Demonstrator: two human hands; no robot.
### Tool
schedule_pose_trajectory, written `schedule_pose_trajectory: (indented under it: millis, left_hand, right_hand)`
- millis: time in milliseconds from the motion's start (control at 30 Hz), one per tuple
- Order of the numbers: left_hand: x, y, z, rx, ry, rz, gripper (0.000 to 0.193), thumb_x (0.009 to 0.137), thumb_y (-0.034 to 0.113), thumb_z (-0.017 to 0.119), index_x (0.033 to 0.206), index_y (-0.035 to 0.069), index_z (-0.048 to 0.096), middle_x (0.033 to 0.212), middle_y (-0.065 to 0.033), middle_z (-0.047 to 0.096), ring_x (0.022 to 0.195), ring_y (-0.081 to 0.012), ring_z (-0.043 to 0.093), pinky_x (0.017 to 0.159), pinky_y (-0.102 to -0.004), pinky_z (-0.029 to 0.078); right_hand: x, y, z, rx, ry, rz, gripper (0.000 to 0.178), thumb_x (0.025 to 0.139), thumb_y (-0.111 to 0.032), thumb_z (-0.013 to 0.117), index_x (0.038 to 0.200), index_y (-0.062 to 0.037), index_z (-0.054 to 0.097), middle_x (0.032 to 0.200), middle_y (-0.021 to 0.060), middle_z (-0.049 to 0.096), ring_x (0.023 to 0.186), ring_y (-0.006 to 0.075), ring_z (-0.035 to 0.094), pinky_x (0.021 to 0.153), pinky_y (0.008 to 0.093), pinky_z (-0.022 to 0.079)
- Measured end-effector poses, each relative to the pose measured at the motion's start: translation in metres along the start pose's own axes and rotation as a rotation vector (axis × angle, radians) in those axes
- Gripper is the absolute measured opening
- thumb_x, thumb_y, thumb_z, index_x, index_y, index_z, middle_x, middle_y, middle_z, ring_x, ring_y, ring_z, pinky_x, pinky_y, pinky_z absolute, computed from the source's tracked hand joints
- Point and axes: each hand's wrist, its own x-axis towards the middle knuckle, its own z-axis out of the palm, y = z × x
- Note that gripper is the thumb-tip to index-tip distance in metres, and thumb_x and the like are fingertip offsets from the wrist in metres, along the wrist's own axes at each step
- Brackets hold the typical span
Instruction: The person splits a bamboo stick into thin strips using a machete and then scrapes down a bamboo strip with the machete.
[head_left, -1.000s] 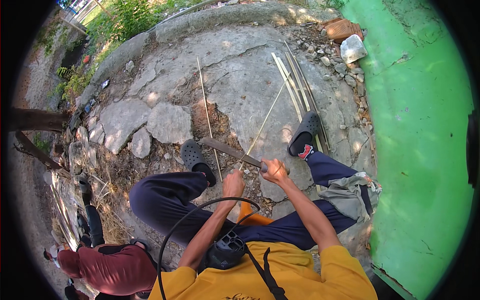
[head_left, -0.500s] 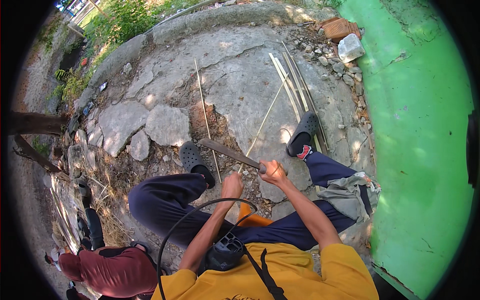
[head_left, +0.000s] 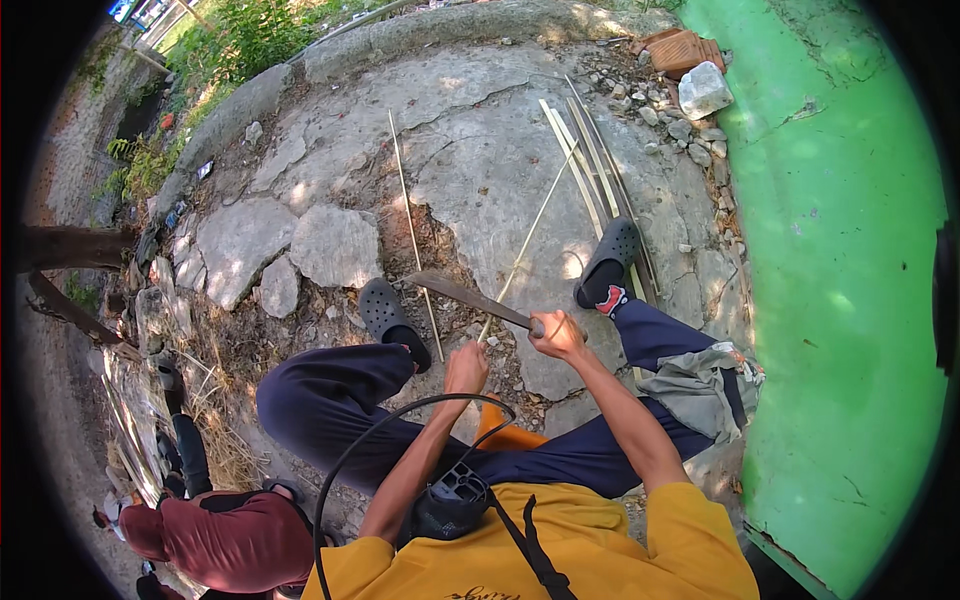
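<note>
My left hand [head_left: 467, 369] is closed around the near end of a long thin pale strip [head_left: 533, 228], likely split bamboo or wood. The strip slants away to the far right over the concrete. My right hand [head_left: 559, 333] grips the handle of a machete [head_left: 465, 293]. Its dark blade points left and crosses the strip just beyond my left hand; whether it touches the strip, I cannot tell. Another thin strip [head_left: 412, 228] lies alone beyond my left shoe. Several more pale strips [head_left: 569, 158] lie side by side near my right shoe.
Cracked concrete [head_left: 340, 250] with loose slabs surrounds my feet. A green wall [head_left: 840, 300] rises at the right, with rubble and a white block [head_left: 704, 92] along it. Something orange [head_left: 510, 438] lies between my legs. Another person in a maroon top [head_left: 230, 540] is at the lower left.
The machete and my right hand have shifted slightly right and away from me, and the blade's flat shows more. My left hand stays nearly still on the strip.
</note>
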Motion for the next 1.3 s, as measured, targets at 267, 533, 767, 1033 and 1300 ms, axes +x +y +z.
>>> schedule_pose_trajectory:
  millis: [267, 533, 767, 1033, 1300]
  left_hand:
    - [-0.004, 0.024, -0.014, 0.111, 0.017, -0.034, 0.033, 0.102, 0.024, 0.049, 0.090, -0.004, 0.060, 0.078, -0.0335, 0.062, 0.076, -0.0531, 0.062, 0.067, -0.0605, 0.048]
    - [0.006, 0.021, -0.024, -0.606, -0.374, -0.405, 0.047, 0.107, 0.042, 0.043, 0.093, 0.000, 0.059, 0.070, -0.0083, 0.061, 0.061, -0.0193, 0.067, 0.051, -0.0321, 0.050]
    - [0.013, 0.013, -0.023, -0.960, -0.472, -0.517, 0.039, 0.110, 0.035, 0.041, 0.104, 0.002, 0.060, 0.077, -0.0030, 0.059, 0.050, -0.0089, 0.047, 0.044, -0.0230, 0.036]
    - [0.014, 0.020, -0.017, -0.968, -0.388, -0.608, 0.035, 0.109, 0.033, 0.047, 0.112, 0.001, 0.062, 0.088, -0.0048, 0.068, 0.057, -0.0070, 0.049, 0.048, -0.0223, 0.037]
    - [0.014, 0.004, -0.014, -0.989, -0.336, -0.387, 0.024, 0.102, 0.026, 0.061, 0.096, 0.003, 0.057, 0.083, -0.0069, 0.068, 0.047, -0.0060, 0.040, 0.042, -0.0231, 0.030]
  right_hand:
    - [0.031, 0.016, -0.019, -0.057, 0.188, 0.076, 0.020, 0.077, -0.026, 0.066, 0.090, -0.0118, 0.072, 0.085, 0.0221, 0.071, 0.084, 0.0458, 0.068, 0.075, 0.0542, 0.056]
    - [-0.003, 0.015, -0.018, -0.012, 0.144, 0.029, 0.022, 0.076, -0.029, 0.072, 0.087, -0.0097, 0.069, 0.080, 0.0232, 0.069, 0.081, 0.0464, 0.067, 0.071, 0.0525, 0.055]
    - [-0.021, -0.007, -0.027, 0.093, 0.040, -0.025, 0.026, 0.077, -0.031, 0.072, 0.087, -0.0075, 0.066, 0.078, 0.0214, 0.069, 0.078, 0.0446, 0.067, 0.068, 0.0492, 0.054]
    - [-0.034, -0.024, -0.026, 0.060, -0.008, -0.056, 0.031, 0.077, -0.033, 0.071, 0.096, -0.0088, 0.065, 0.080, 0.0254, 0.068, 0.082, 0.0475, 0.067, 0.072, 0.0531, 0.054]
    - [-0.044, -0.030, -0.032, 0.030, -0.058, -0.094, 0.038, 0.076, -0.034, 0.072, 0.105, -0.0117, 0.063, 0.082, 0.0248, 0.069, 0.082, 0.0473, 0.067, 0.073, 0.0547, 0.053]
